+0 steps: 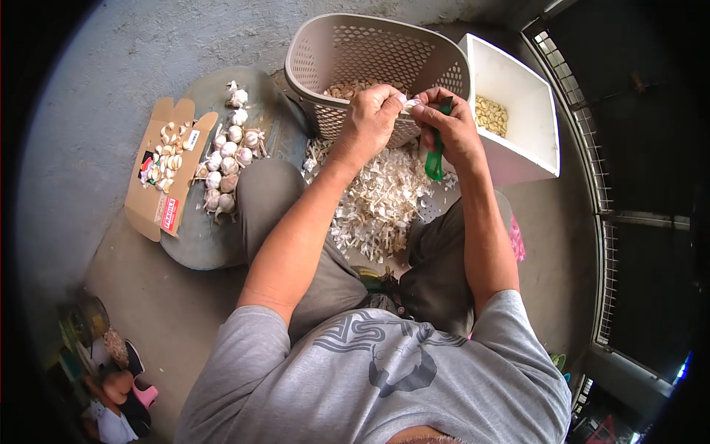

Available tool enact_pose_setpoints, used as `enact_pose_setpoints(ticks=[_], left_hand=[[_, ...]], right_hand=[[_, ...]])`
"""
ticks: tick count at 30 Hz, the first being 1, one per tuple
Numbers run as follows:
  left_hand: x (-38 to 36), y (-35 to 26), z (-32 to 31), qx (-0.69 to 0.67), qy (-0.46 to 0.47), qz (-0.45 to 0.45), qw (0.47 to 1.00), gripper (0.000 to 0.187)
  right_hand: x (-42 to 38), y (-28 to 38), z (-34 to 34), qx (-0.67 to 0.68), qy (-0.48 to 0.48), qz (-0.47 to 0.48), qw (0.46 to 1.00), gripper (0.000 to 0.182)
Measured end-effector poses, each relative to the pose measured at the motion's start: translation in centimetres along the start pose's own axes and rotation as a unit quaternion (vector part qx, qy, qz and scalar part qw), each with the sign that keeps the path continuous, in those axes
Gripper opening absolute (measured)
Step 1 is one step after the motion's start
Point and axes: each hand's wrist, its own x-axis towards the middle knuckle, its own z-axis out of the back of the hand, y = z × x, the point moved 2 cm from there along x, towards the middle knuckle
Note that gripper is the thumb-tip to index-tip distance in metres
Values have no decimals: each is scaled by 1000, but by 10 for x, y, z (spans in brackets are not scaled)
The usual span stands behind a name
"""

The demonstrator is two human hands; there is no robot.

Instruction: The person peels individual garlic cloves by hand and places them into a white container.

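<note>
My left hand [370, 118] pinches a whitish garlic clove [409, 106] between thumb and fingers, over the near rim of the mesh basket. Meeting it from the other side, my right hand [452, 133] has its thumb and fingertip at the same clove. A small knife with a green handle [435, 157] is gripped in the right hand, handle hanging down; its dark end pokes up by the fingers. Below both hands lies a heap of garlic skins [377, 200]. Whole garlic bulbs [231, 164] rest on a round grey surface to the left.
Loose cloves [168, 159] lie on an opened cardboard box [140, 200] at the left. The tall beige basket [310, 55] holds brownish pieces. A white foam box [529, 111] with peeled cloves [490, 116] stands beside it. A barred metal gate [603, 177] runs along the right.
</note>
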Motion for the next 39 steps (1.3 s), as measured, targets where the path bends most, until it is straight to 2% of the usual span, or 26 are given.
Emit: enact_pose_setpoints(ticks=[5,8,10,14,17,20,23,28,29,31,32,34,36,39], left_hand=[[0,-2,0,-18,6,54,998,29],[-1,-2,-6,-11,-10,17,1000,29],[-3,-6,-6,2,-12,23,1000,26],[-2,-8,-1,-46,20,31,998,21],[-2,-7,-4,7,20,-1,1000,19],[-2,-2,-5,34,10,-31,999,20],[-3,-5,-4,-15,12,2,1000,19],[-2,0,-6,-8,1,-13,1000,19],[-2,5,-3,2,13,7,1000,19],[-2,-9,-4,44,26,-9,999,18],[1,2,-3,46,36,0,998,18],[3,7,1,170,21,-46,984,21],[1,-6,2,252,17,-66,965,19],[5,-4,4,277,11,-25,960,20]], right_hand=[[0,2,-12,-42,-29,32,998,16],[2,-1,-11,-30,-43,31,998,16],[2,0,-12,-36,-43,27,998,16],[1,-4,-9,44,-19,7,999,13],[-1,-2,-6,136,-6,-24,990,11],[0,-8,-8,134,-15,-10,991,14],[-1,-6,-12,142,-12,-13,990,15],[-1,-7,-12,219,-4,-24,975,9],[-2,-6,-13,217,-10,-40,975,8],[6,-20,-6,239,15,-34,970,6],[2,-15,-8,231,-12,-55,971,5],[9,-23,-9,137,-26,-26,990,8],[11,-22,-10,-30,-44,53,997,10],[14,-24,-17,-187,-85,189,960,16]])
